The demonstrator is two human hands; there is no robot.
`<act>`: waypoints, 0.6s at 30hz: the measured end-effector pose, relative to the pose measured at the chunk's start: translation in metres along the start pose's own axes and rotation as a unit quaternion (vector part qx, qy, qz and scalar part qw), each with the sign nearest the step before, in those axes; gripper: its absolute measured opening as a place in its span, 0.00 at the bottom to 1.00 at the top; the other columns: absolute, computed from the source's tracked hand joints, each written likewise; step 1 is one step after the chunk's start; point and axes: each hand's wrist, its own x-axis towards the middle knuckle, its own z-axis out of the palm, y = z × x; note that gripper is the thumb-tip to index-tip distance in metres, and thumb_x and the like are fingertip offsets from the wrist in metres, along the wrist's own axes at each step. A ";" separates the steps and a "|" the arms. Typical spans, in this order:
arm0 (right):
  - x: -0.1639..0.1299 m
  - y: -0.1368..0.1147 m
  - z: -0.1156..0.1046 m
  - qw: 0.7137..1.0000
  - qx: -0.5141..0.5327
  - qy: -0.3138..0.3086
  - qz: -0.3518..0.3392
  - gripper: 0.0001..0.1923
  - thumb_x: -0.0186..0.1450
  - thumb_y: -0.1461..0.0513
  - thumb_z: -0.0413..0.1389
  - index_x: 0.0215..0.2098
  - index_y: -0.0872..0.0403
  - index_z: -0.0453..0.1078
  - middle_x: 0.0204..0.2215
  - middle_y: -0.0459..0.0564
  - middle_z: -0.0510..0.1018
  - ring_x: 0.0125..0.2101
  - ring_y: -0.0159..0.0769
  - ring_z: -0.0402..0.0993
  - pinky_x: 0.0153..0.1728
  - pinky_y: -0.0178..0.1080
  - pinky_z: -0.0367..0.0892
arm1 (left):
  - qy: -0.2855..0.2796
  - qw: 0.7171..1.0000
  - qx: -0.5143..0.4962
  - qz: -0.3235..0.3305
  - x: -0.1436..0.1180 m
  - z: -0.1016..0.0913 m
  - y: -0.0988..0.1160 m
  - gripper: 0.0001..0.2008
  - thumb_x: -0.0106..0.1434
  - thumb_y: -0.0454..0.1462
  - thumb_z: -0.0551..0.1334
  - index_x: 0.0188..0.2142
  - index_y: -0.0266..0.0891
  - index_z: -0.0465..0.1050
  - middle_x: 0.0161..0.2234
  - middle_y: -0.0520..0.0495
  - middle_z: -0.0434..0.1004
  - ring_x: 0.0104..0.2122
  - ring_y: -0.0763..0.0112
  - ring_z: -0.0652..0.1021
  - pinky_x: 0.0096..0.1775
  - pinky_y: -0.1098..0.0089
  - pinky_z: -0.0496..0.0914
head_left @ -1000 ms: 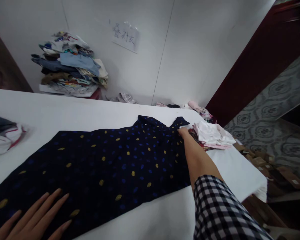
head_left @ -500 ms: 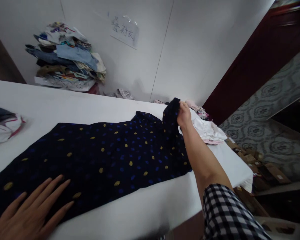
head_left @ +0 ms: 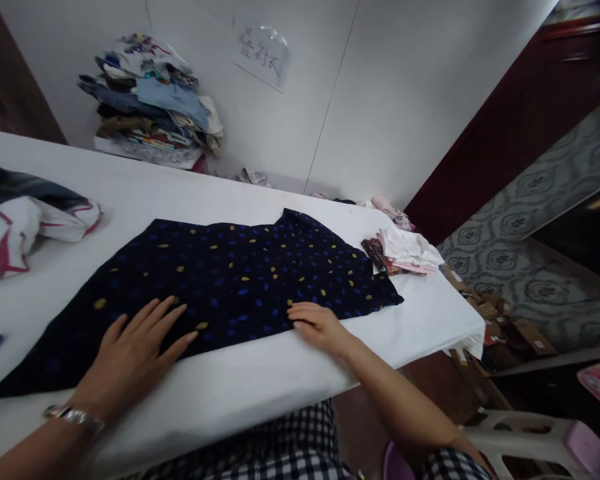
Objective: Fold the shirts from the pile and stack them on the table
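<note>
A dark navy garment (head_left: 240, 273) with blue and yellow dots lies spread flat across the white table (head_left: 260, 387). My left hand (head_left: 130, 343) rests flat on its near lower part, fingers spread, a watch on the wrist. My right hand (head_left: 317, 323) lies on the garment's near edge toward the right, fingers extended and pointing left. Neither hand holds anything.
A tall pile of folded clothes (head_left: 153, 100) stands at the back against the wall under a paper sign (head_left: 261, 52). A white and red cloth (head_left: 25, 223) lies at the left. A small folded stack (head_left: 405, 250) sits at the table's right end. Cardboard boxes (head_left: 500, 320) and a plastic stool (head_left: 545, 443) are below right.
My right hand let go of the lifted collar end and came back to the garment's near edge. The collar end now lies flat. My left hand slid right along the fabric.
</note>
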 end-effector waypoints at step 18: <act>0.001 0.059 -0.028 0.875 -0.299 0.010 0.381 0.27 0.70 0.52 0.42 0.64 0.51 0.56 0.67 0.54 0.51 0.66 0.46 0.42 0.62 0.56 0.42 | -0.012 0.970 -0.218 -0.106 0.116 -0.011 0.125 0.15 0.53 0.40 0.64 0.41 0.38 0.74 0.50 0.37 0.71 0.54 0.48 0.67 0.54 0.50 0.60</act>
